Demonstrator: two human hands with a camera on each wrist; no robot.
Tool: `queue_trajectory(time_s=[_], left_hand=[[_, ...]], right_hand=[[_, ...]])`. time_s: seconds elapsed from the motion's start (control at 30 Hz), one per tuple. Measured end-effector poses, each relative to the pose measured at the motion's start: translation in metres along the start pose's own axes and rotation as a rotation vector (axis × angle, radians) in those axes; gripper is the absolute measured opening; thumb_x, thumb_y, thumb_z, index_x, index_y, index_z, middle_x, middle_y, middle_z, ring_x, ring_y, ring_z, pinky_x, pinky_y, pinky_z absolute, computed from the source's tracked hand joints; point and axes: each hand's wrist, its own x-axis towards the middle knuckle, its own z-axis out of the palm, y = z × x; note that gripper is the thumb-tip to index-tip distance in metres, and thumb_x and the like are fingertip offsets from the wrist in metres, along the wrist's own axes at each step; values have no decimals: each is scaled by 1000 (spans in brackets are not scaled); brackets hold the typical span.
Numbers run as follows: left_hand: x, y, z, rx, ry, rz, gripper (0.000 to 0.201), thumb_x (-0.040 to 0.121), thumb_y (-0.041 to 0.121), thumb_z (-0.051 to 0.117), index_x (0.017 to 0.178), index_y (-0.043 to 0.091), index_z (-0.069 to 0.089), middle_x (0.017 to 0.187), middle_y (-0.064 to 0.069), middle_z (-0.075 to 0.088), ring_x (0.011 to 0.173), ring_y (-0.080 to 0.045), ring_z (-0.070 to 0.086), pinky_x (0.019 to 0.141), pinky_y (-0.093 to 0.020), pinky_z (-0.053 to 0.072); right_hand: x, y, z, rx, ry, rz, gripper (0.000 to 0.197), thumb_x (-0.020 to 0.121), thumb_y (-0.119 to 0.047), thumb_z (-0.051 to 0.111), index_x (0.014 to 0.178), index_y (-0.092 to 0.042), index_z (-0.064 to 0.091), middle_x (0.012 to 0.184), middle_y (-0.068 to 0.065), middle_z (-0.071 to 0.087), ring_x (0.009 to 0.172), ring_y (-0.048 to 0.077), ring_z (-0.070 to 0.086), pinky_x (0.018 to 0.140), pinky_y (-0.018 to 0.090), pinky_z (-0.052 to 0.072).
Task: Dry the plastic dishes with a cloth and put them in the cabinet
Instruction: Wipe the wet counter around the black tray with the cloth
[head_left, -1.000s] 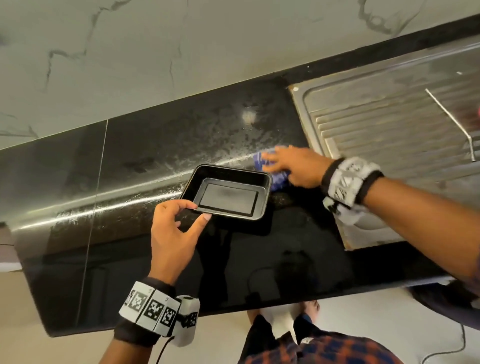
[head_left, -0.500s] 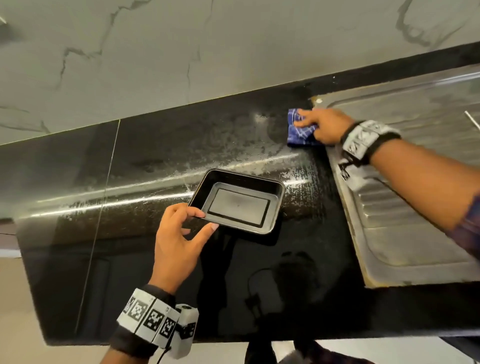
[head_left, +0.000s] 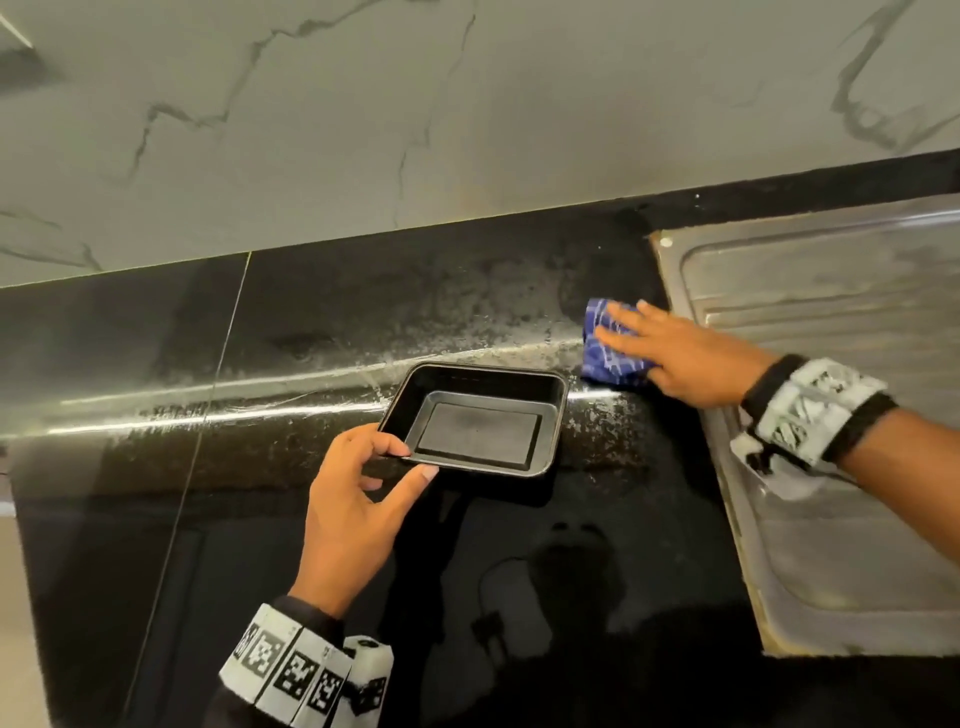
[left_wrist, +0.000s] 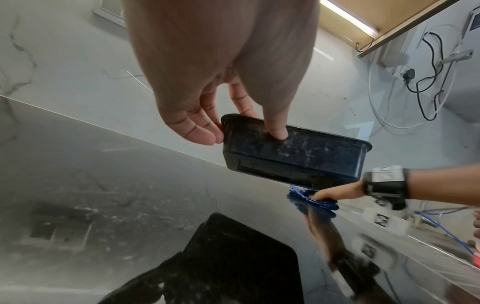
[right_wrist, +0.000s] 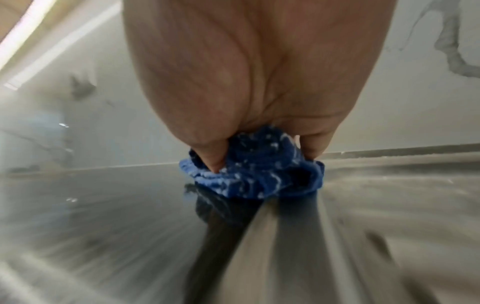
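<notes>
My left hand (head_left: 358, 504) pinches the near left corner of a black plastic tray (head_left: 475, 421): thumb (left_wrist: 275, 125) pressed on the outer wall, fingers curled under the rim. The left wrist view shows the tray lifted and tilted clear of the black stone countertop (head_left: 291, 332), with pale streaks or droplets on its outer wall, so I judge it is not yet dry.

My right hand (head_left: 685, 358) lies to the right of the tray and just behind it. Its fingers (head_left: 623, 322) look nearly straight from above, pressing down on a crumpled blue cloth (head_left: 605, 353) with white markings. The right wrist view, which is blurred, shows thumb and a finger dug into the folds, so I read this hand as gripping the cloth against the countertop. The cloth sits near the tray's far right corner, not touching it, and right beside the left edge of the steel sink drainboard (head_left: 831, 322).

A speckled wet-looking patch covers the countertop behind and to the left of the tray. No cabinet is in view.

Risks, as I judge them: a pinch at 1 corner of a wet plastic tray is weak, so it could slip or swing down onto the countertop. The cloth may soak up water from the stone and dry the tray poorly.
</notes>
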Motion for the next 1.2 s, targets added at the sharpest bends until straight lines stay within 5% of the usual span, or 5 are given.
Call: queue_trajectory(time_s=[0.1, 0.3, 0.6, 1.0, 1.2], left_hand=[[2, -3, -10, -4, 23, -1, 23, 77, 33, 76, 94, 31, 61, 107, 13, 60, 104, -9, 60, 77, -27, 50], [-4, -22, -35, 2, 64, -24, 22, 76, 36, 74, 93, 33, 61, 110, 13, 59, 103, -11, 61, 74, -18, 49], [-19, -52, -86, -8, 173, -94, 22, 73, 39, 75, 91, 38, 62, 112, 15, 57, 98, -17, 63, 76, -45, 55], [-45, -78, -128, 50, 208, -141, 25, 72, 38, 75, 94, 31, 64, 114, 14, 57, 107, -13, 60, 77, -31, 52], [-64, -95, -156, 60, 178, -135, 24, 72, 38, 75, 92, 40, 62, 118, 14, 56, 107, -13, 60, 76, -38, 54]], right_hand=[[74, 29, -34, 37, 107, 97, 62, 98, -16, 40, 156, -9, 22, 164, 23, 5, 149, 45, 13, 122, 48, 10], [168, -17, -44, 160, 186, 677, 76, 97, -39, 46, 159, -18, 8, 166, 12, -7, 150, 45, -5, 119, 58, 2], [217, -95, -44, 217, 208, 748, 79, 97, -40, 43, 159, -9, 3, 164, 22, -11, 148, 49, -8, 119, 62, -2], [256, -330, -14, -121, 93, -209, 59, 94, -40, 44, 150, -22, 37, 161, 11, 20, 144, 38, 23, 113, 51, 27], [260, -370, 13, -250, -22, -463, 62, 102, -38, 42, 158, -30, 16, 167, 3, 2, 152, 39, 4, 122, 53, 13]])
